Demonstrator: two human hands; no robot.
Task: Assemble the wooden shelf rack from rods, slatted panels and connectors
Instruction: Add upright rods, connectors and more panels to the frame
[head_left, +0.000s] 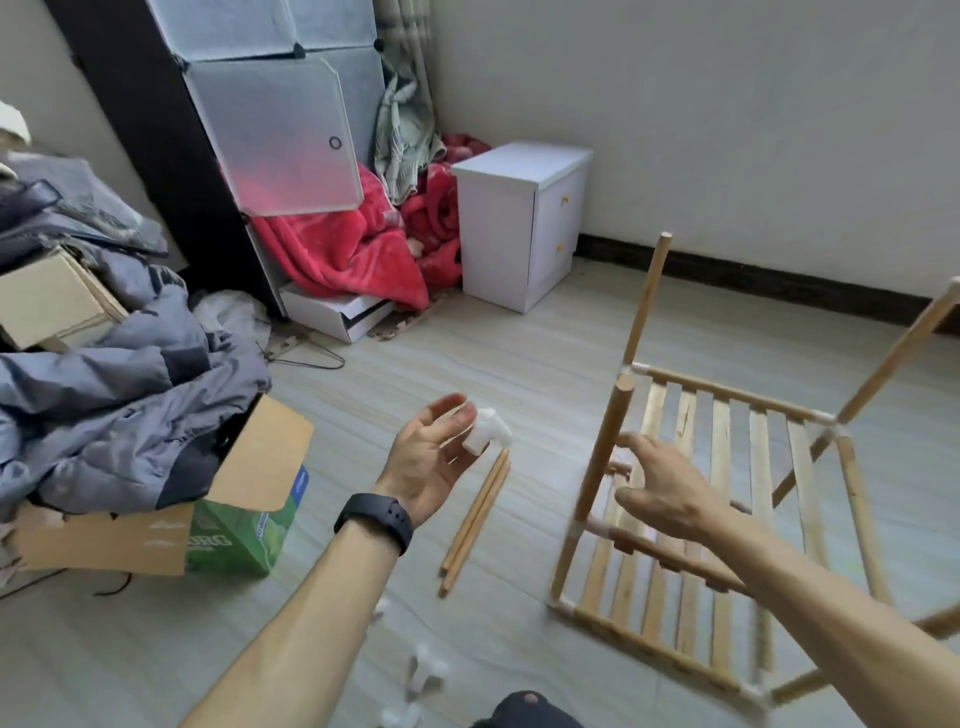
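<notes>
Your rack (722, 452) is bare, pale wood with a matt look, and some slats have dark grain marks. The two rods (475, 519) lying beside it are the same plain wood. The connector (485, 434) is smooth white plastic. The floor (519, 338) is smooth, with a faint wood-like pattern and a soft shine. The box (260, 457) is matt brown cardboard with a green printed side. The jacket (130, 374) is smooth grey cloth. The blanket (343, 244) is red and fluffy. The cabinet (498, 234) is white and smooth. The doors (280, 135) are cloudy plastic. Your band (375, 519) is matt black.
</notes>
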